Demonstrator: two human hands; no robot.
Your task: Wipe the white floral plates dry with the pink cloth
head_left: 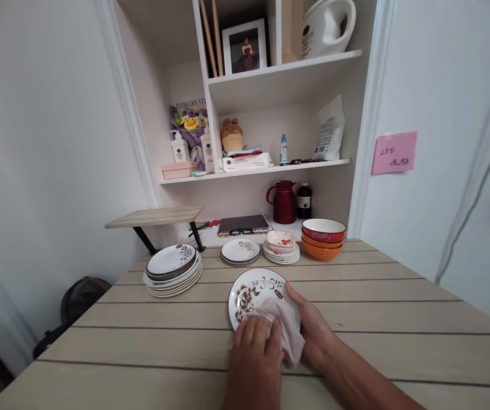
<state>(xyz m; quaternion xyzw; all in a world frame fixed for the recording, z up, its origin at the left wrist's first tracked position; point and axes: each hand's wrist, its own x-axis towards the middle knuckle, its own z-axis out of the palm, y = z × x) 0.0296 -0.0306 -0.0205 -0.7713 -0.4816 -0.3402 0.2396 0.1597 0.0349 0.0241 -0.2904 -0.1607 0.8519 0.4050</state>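
Observation:
A white plate (243, 290) with a brown flower pattern is held tilted above the middle of the table. My right hand (315, 330) grips its right edge, thumb on the rim and the other fingers hidden behind it. Bunched over the plate's lower part is a pale pink cloth (285, 327). My left hand (255, 353) presses this cloth against the plate's face with its fingers bent over it. The lower rim of the plate is covered by the cloth and hand.
Behind stand a tall plate stack (172, 273), two similar patterned plates (240, 250), small dishes (281, 247) and stacked bowls (322, 239). A small raised wooden shelf (155, 216) is at back left. Further back are a red jug (284, 202) and a dark bottle (304, 200).

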